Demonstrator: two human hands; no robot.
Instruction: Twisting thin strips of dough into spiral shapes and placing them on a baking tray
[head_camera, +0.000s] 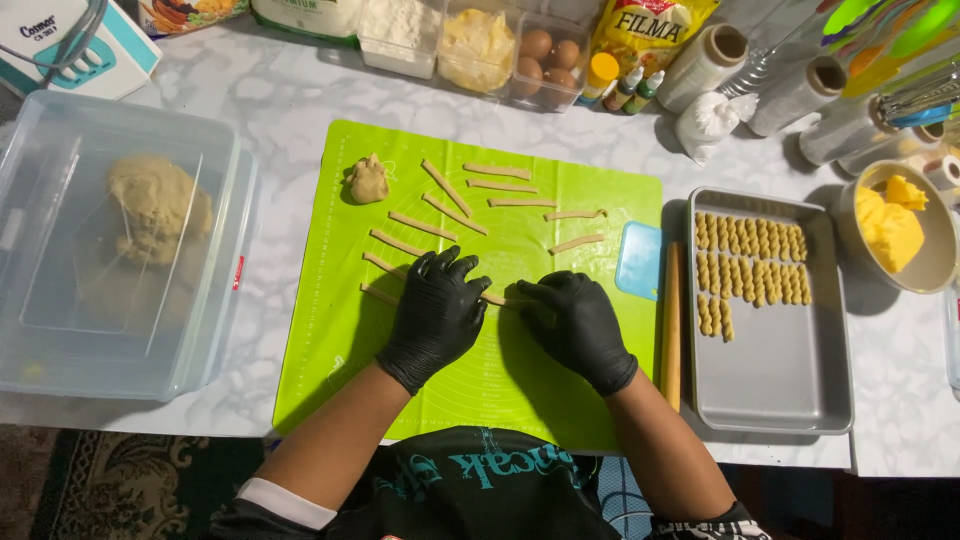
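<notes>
Both gloved hands, left hand (436, 315) and right hand (578, 325), are pressing flat, fingers spread, rolling a dough strip (497, 299) on the green mat (520, 390). Judging by the twisted pieces on the tray (770, 390) at three o'clock, even pressure is what the rolling is calling for.

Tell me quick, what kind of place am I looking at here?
Most likely a home kitchen table set up for baking. Both gloved hands, left hand and right hand, roll a dough strip on a green silicone mat, beside a metal tray of twisted pieces and tubs of eggs and flour.
</notes>
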